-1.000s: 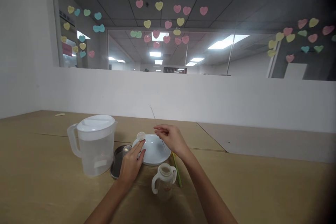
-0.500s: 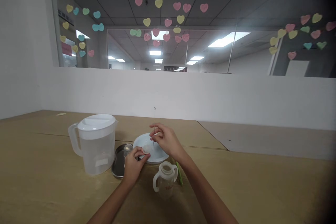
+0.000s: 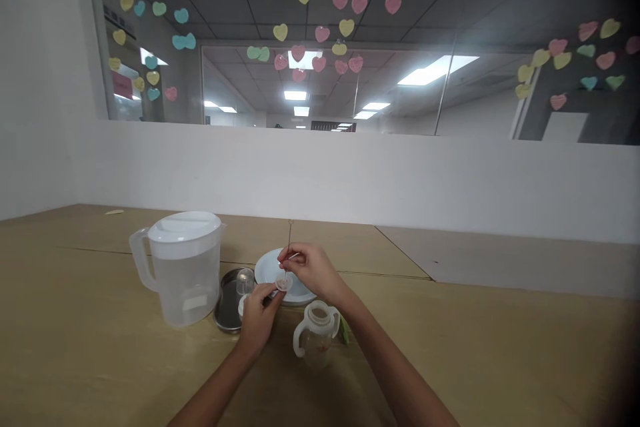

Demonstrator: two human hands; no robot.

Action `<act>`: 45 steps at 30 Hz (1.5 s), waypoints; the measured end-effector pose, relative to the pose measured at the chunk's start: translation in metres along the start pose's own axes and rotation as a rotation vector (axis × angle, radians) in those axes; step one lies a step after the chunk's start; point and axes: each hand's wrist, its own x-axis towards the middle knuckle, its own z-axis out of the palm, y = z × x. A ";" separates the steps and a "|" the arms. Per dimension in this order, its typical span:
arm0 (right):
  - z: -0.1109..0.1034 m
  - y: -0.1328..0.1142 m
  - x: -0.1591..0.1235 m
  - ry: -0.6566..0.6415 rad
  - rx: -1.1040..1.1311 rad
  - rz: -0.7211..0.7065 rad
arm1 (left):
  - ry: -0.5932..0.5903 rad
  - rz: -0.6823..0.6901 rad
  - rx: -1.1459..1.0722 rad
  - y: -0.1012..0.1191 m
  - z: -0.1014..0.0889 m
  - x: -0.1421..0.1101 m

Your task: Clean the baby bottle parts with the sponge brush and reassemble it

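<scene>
My left hand (image 3: 261, 317) pinches a small translucent baby bottle nipple (image 3: 283, 282), its round open side facing up. Above it, my right hand (image 3: 311, 271) grips a thin wire brush (image 3: 289, 233) with a looped top end. The brush's lower tip reaches down to the nipple; whether it touches the inside is too small to tell. Both hands are over the near part of a white bowl (image 3: 267, 263). Close below my right wrist stands a clear baby bottle (image 3: 317, 340) with two white handles and an uncovered mouth.
A lidded white pitcher (image 3: 185, 273) stands at the left. Beside it a metal tray (image 3: 227, 307) holds a clear dome cap (image 3: 245, 280) and a white ring, partly behind my left hand. Something green (image 3: 344, 331) lies behind the bottle. A wall and window rise beyond the table.
My right hand has moved slightly down and left, lowering the wire brush to the nipple. The nipple has been tipped so its round opening shows. The camera view has shifted a little.
</scene>
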 end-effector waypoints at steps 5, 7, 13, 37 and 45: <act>0.001 0.000 -0.001 -0.023 0.028 0.021 | -0.005 -0.017 -0.008 0.000 -0.001 0.001; 0.001 0.000 0.000 -0.026 0.035 0.018 | -0.002 -0.018 -0.018 0.000 -0.001 0.001; 0.004 0.004 0.002 -0.043 0.048 0.035 | -0.007 0.000 -0.019 0.000 -0.002 0.001; 0.006 0.004 -0.004 -0.052 -0.669 -0.020 | -0.018 -0.051 -0.087 0.006 0.000 0.003; 0.000 -0.007 -0.008 -0.103 -0.601 -0.072 | -0.006 -0.031 -0.059 0.005 -0.001 0.003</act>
